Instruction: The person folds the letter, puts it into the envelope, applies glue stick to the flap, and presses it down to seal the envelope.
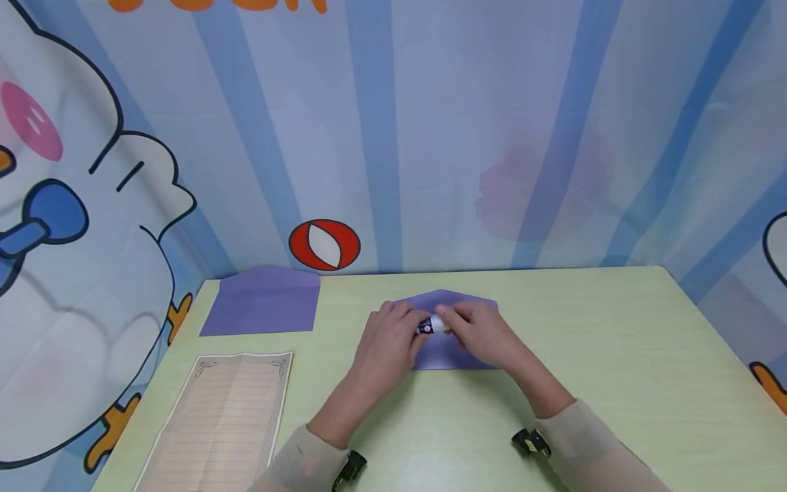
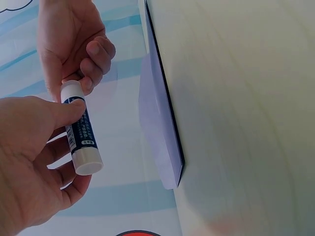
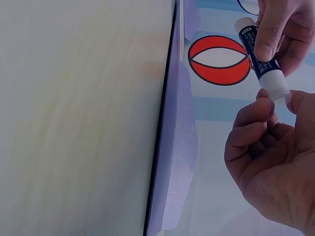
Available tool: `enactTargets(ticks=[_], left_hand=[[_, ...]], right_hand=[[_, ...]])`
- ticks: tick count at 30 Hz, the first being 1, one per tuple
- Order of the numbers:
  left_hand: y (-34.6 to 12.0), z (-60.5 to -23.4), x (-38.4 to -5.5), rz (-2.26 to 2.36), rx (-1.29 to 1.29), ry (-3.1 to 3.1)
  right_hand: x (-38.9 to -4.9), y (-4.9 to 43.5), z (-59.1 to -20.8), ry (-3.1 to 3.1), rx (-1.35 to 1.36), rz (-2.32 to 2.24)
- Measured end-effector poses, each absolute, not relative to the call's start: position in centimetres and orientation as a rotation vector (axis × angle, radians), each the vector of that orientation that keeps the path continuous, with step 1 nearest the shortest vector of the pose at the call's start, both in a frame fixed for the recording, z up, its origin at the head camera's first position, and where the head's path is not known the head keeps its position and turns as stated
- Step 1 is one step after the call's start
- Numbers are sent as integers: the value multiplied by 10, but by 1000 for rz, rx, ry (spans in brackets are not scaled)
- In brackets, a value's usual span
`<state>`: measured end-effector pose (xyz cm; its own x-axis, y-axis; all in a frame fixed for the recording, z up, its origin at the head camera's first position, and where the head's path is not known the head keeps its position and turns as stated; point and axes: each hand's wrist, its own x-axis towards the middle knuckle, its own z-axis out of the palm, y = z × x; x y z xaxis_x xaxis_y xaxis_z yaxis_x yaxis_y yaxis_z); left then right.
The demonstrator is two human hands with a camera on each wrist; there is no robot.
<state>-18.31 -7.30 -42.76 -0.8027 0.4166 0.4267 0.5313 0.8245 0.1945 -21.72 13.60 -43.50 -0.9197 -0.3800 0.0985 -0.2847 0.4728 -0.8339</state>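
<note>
A glue stick [image 1: 433, 324] with a dark blue label and white ends is held above a purple envelope [image 1: 451, 355]. My left hand [image 1: 389, 340] grips its labelled body, thumb on top, as the left wrist view shows with the glue stick [image 2: 81, 130]. At the other end, my right hand [image 1: 482, 331] pinches the white cap between thumb and forefinger; in the right wrist view the cap [image 3: 274, 84] is still on the tube. Beneath both hands the envelope lies on the table with its pointed flap spread away from me, partly hidden by them.
A second purple envelope [image 1: 261, 307] lies at the table's back left, flap up. Nearer on the left is a lined letter sheet [image 1: 230, 410] with an ornate border and fold creases. A printed curtain [image 1: 430, 137] stands along the back edge of the pale table [image 1: 615, 355].
</note>
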Motion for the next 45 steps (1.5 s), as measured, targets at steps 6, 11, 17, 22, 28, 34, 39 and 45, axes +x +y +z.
enactTargets(ticks=[6, 11, 17, 22, 28, 34, 39, 45], left_hand=[[-72, -428, -182, -460, -716, -2656], [-74, -428, -183, -580, -690, -2696], [-77, -424, -186, -851, -547, -2745], [-80, -420, -187, -1217, -384, -2698], [-84, -418, -189, -1623, -187, -2588], [-85, -415, -192, -1972, -100, -2426], [-85, -415, -192, -2191, -13, -2313], [-85, -419, -190, -2371, 11, -2231]], right_hand=[[-217, 136, -435, 2556, -526, -1448], [-218, 138, -431, 2523, -514, -1450], [-218, 142, -422, 2527, -454, -1517], [-220, 144, -419, 2581, -479, -1507], [-217, 144, -419, 2583, -528, -1509], [-213, 136, -420, 2623, -637, -1469], [-209, 127, -422, 2683, -755, -1410], [-203, 116, -423, 2772, -890, -1375]])
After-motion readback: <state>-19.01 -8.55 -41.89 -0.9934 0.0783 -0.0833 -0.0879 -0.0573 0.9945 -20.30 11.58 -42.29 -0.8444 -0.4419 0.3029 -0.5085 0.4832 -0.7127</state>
